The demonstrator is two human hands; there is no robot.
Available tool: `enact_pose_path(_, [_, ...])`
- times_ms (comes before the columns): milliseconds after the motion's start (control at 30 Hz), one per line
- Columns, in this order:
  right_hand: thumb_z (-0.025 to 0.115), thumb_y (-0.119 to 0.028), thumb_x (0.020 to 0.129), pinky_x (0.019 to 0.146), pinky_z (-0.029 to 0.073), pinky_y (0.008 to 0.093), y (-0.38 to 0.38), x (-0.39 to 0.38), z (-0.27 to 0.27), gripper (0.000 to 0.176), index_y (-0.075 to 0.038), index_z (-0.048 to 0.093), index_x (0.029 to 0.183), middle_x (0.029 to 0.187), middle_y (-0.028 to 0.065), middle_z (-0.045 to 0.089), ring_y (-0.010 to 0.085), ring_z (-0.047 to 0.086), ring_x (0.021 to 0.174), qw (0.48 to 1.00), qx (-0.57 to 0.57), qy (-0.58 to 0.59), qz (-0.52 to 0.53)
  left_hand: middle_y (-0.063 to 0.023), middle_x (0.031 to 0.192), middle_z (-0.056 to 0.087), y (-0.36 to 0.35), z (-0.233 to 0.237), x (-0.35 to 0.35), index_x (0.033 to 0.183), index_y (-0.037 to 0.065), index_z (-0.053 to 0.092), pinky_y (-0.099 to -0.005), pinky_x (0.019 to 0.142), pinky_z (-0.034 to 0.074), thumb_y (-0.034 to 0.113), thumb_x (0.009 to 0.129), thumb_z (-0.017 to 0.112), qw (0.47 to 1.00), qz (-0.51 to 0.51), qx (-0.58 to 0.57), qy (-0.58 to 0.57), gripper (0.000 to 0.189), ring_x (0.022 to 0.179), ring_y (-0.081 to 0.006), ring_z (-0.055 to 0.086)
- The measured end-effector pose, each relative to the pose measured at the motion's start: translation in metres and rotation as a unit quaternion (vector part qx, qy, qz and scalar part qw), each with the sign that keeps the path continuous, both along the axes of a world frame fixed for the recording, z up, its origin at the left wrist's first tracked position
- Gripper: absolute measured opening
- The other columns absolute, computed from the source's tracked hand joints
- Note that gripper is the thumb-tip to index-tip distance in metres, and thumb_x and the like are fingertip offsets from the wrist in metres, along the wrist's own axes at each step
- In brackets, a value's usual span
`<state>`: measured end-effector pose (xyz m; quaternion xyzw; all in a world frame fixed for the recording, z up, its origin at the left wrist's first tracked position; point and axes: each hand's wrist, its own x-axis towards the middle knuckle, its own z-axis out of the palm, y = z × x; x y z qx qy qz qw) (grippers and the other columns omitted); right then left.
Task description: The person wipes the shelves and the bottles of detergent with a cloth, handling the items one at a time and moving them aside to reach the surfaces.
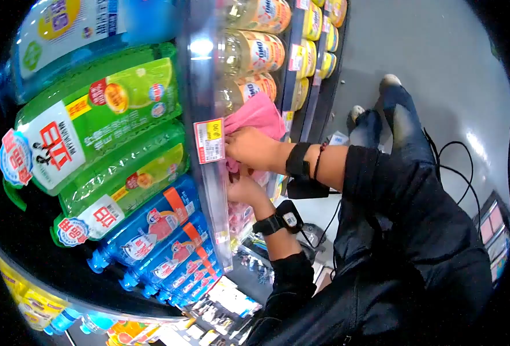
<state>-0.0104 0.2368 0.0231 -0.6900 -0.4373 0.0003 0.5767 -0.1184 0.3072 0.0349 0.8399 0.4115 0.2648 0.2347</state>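
A pink cloth is bunched at the shelf's front, beside bottles of pale yellow liquid. My right hand is closed on the cloth, its fingertips partly behind a price label. Close beside it, my left hand reaches in at the lower folds of the cloth. Its fingers are mostly hidden behind the clear shelf-edge strip, so I cannot see whether it grips anything. Both wrists wear black straps, and the view is turned sideways.
Large green detergent bottles and blue bottles fill the shelf at left. Yellow-labelled containers stand farther along. Black cables lie on the grey floor near my legs. Yellow packs line the lower left.
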Motion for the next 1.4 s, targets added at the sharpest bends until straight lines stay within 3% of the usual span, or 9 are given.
enact_pose_path(333, [0.058, -0.006, 0.055, 0.064, 0.044, 0.0350, -0.007, 0.004, -0.007, 0.038, 0.002, 0.045, 0.089, 0.077, 0.0144, 0.053, 0.0308, 0.054, 0.074, 0.999, 0.006, 0.052, 0.008, -0.0161, 0.106, 0.048, 0.032, -0.009, -0.005, 0.115, -0.005, 0.038, -0.0291, 0.056, 0.049, -0.001, 0.067, 0.062, 0.986, -0.080, -0.121, -0.077, 0.053, 0.080, -0.0228, 0.053])
enact_pose_path(500, [0.062, -0.006, 0.050, 0.060, 0.046, 0.0350, 0.010, -0.004, -0.001, 0.070, 0.008, 0.031, 0.111, 0.095, 0.0183, 0.048, 0.0304, 0.054, 0.077, 0.991, 0.015, 0.136, 0.013, -0.0144, 0.104, 0.050, 0.018, 0.000, -0.002, 0.114, -0.006, 0.040, -0.0308, 0.063, 0.047, -0.005, 0.066, 0.059, 0.975, -0.081, -0.154, -0.138, 0.052, 0.081, -0.0206, 0.052])
enact_pose_path(633, [0.062, -0.013, 0.051, 0.063, 0.045, 0.0381, 0.019, -0.003, 0.012, 0.063, 0.008, 0.042, 0.106, 0.089, 0.0176, 0.052, 0.0318, 0.054, 0.076, 0.993, 0.008, 0.114, 0.033, -0.0147, 0.101, 0.052, 0.002, 0.010, 0.003, 0.112, -0.006, 0.041, -0.0299, 0.068, 0.046, 0.003, 0.071, 0.056, 0.976, -0.088, -0.144, -0.139, 0.044, 0.081, -0.0189, 0.052])
enact_pose_path(733, [0.063, -0.015, 0.051, 0.063, 0.045, 0.0355, 0.020, 0.002, 0.019, 0.043, -0.002, 0.055, 0.091, 0.088, 0.0160, 0.056, 0.0298, 0.055, 0.079, 0.987, -0.055, 0.138, 0.068, -0.0146, 0.102, 0.052, 0.041, -0.002, -0.016, 0.109, -0.005, 0.044, -0.0319, 0.075, 0.043, 0.015, 0.080, 0.043, 0.880, -0.147, -0.392, -0.225, 0.035, 0.086, -0.0204, 0.052])
enact_pose_path(833, [0.062, -0.014, 0.055, 0.065, 0.045, 0.0329, 0.034, 0.018, 0.016, 0.033, -0.007, 0.059, 0.088, 0.088, 0.0141, 0.058, 0.0267, 0.056, 0.080, 0.965, -0.122, 0.147, 0.178, -0.0158, 0.107, 0.049, 0.029, 0.006, -0.007, 0.110, -0.004, 0.043, -0.0338, 0.079, 0.041, 0.012, 0.079, 0.043, 0.958, -0.206, -0.184, -0.080, 0.035, 0.089, -0.0214, 0.051])
enact_pose_path(867, [0.061, -0.013, 0.057, 0.065, 0.045, 0.0332, 0.033, 0.020, 0.016, 0.033, -0.007, 0.059, 0.089, 0.088, 0.0148, 0.058, 0.0272, 0.056, 0.080, 0.963, -0.134, 0.142, 0.187, -0.0118, 0.101, 0.050, 0.027, 0.010, -0.003, 0.109, -0.001, 0.043, -0.0319, 0.070, 0.046, 0.008, 0.078, 0.046, 0.910, -0.179, -0.343, -0.151, 0.032, 0.086, -0.0190, 0.051])
enact_pose_path(967, [0.059, -0.011, 0.061, 0.065, 0.045, 0.0338, 0.037, 0.021, 0.011, 0.033, -0.006, 0.058, 0.093, 0.088, 0.0160, 0.057, 0.0284, 0.056, 0.078, 0.956, -0.159, 0.133, 0.208, -0.0063, 0.088, 0.049, 0.036, 0.012, 0.002, 0.106, 0.003, 0.044, -0.0279, 0.058, 0.048, 0.002, 0.077, 0.049, 0.972, -0.086, -0.217, 0.015, 0.030, 0.078, -0.0162, 0.051])
enact_pose_path(1133, [0.058, -0.008, 0.060, 0.060, 0.046, 0.0347, 0.035, 0.009, -0.004, 0.034, -0.005, 0.055, 0.093, 0.082, 0.0148, 0.058, 0.0296, 0.057, 0.072, 0.990, -0.050, 0.065, 0.116, -0.0025, 0.083, 0.048, 0.050, -0.008, 0.000, 0.105, 0.003, 0.045, -0.0254, 0.051, 0.047, -0.001, 0.075, 0.053, 0.955, -0.099, -0.266, -0.081, 0.031, 0.067, -0.0148, 0.051])
enact_pose_path(1400, [0.061, -0.012, 0.054, 0.055, 0.046, 0.0338, 0.021, -0.013, -0.002, 0.043, 0.003, 0.046, 0.091, 0.074, 0.0121, 0.055, 0.0269, 0.056, 0.065, 0.997, -0.008, 0.042, -0.063, -0.0094, 0.075, 0.058, 0.054, -0.030, -0.005, 0.093, -0.004, 0.055, -0.0273, 0.056, 0.043, 0.000, 0.065, 0.060, 0.995, -0.074, 0.008, -0.061, 0.029, 0.060, -0.0166, 0.052])
